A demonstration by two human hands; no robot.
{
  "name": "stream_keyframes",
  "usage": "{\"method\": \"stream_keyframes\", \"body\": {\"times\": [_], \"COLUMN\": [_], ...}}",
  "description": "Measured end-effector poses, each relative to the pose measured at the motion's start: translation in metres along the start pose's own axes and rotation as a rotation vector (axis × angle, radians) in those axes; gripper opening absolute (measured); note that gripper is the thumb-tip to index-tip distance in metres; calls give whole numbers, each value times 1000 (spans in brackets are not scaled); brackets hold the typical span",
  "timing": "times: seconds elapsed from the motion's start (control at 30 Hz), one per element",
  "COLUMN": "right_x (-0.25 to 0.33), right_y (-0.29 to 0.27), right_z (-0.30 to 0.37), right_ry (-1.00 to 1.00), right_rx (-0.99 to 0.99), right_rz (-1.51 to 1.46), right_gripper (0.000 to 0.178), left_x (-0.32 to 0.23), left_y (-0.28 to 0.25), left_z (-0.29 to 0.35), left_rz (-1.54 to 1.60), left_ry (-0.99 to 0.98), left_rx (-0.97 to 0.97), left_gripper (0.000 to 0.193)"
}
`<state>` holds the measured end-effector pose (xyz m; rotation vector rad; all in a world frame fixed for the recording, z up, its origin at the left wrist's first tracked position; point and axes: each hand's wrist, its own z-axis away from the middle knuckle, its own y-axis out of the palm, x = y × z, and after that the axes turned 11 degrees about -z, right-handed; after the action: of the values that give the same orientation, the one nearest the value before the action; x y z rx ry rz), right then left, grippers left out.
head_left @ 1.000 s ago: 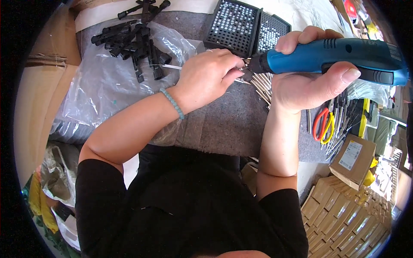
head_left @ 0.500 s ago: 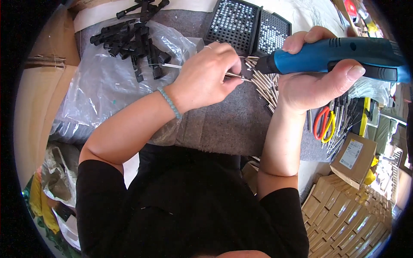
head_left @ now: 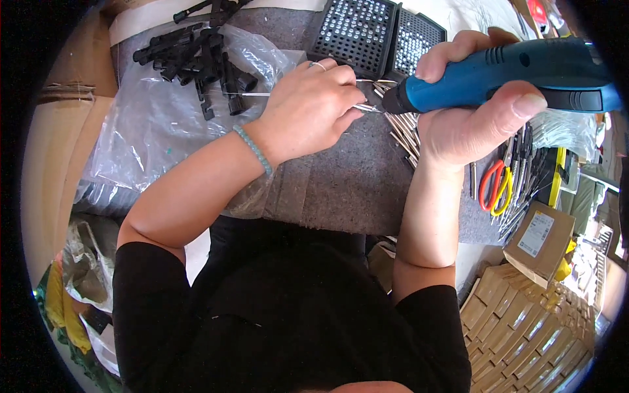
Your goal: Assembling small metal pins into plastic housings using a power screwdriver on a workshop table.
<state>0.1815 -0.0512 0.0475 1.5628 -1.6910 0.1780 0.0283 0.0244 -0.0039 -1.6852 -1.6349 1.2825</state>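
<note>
My left hand (head_left: 308,111) pinches a thin metal rod (head_left: 255,94). One end sticks out to the left, and the other points right from my fingertips. In my right hand (head_left: 462,134) is a blue electric screwdriver (head_left: 472,75), lying roughly level with its dark nose (head_left: 395,99) toward my left. The rod's right end is in line with that nose, but whether they touch I cannot tell. Below the nose lies a pile of slim metal rods (head_left: 405,134). Two black trays (head_left: 318,56) with many small holes, partly filled with shiny pieces, stand just beyond my hands.
Black tubular parts (head_left: 196,59) are heaped on a clear plastic bag (head_left: 137,141) at the left. Red-and-yellow-handled scissors (head_left: 501,187) and several thin tools (head_left: 521,177) lie at the right. Near the table's right edge is a small cardboard box (head_left: 540,242), above a stack of tan pieces (head_left: 524,321).
The rod's right end has risen into line with the screwdriver's nose. My right hand has brought the screwdriver slightly left, closing the gap between them.
</note>
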Motion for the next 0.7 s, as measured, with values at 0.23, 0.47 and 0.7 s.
{"method": "stream_keyframes", "body": {"times": [0.23,0.47,0.7], "right_x": [6,2,-1], "right_y": [3,16,11], "right_z": [-2,0,0], "right_ry": [91,-7,16], "right_rx": [-2,-80,-64], "right_rz": [173,175,266], "right_gripper": [67,65,66], "left_x": [1,2,2], "left_y": [0,0,0], "left_z": [1,1,1], "left_rz": [-9,-16,-32], "left_ry": [-3,8,6], "left_rx": [-5,2,11], "left_gripper": [13,12,12]}}
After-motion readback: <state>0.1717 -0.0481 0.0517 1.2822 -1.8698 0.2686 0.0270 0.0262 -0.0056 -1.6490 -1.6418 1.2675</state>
